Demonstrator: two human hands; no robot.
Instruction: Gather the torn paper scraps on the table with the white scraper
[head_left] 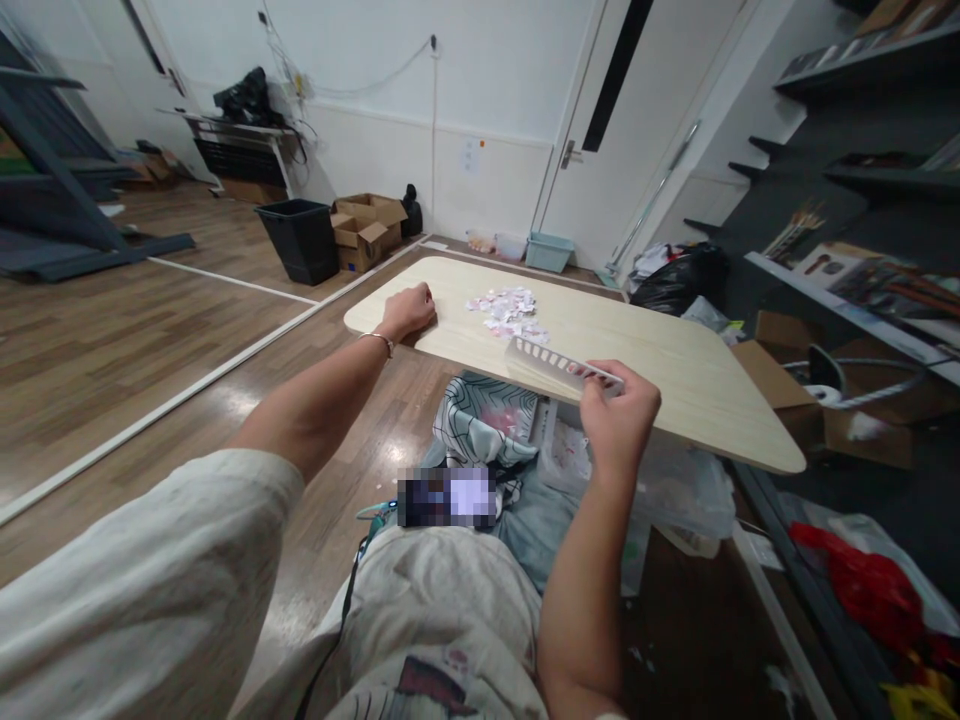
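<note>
A long, pale tray with a row of slots (550, 359) is in my right hand (622, 405), gripped at its right end between thumb and fingers. The tray tilts over the front edge of the light wooden table (675, 360). On the table's left end rests my left hand (409, 311), its fingers curled closed; whatever they may hold is hidden. Between the hands, farther back, lies a loose pile of small white and pinkish paper pieces (510, 308). Some pinkish bits show at the tray's slots near my right fingers.
Below the table edge, a patterned cloth (469, 420) holds pinkish bits beside a clear plastic box (562, 455) of paper pieces. A phone-like screen (448, 498) is at my lap. A black bin (300, 240) and cardboard boxes (365, 230) stand back left; dark shelves (862, 240) rise at right.
</note>
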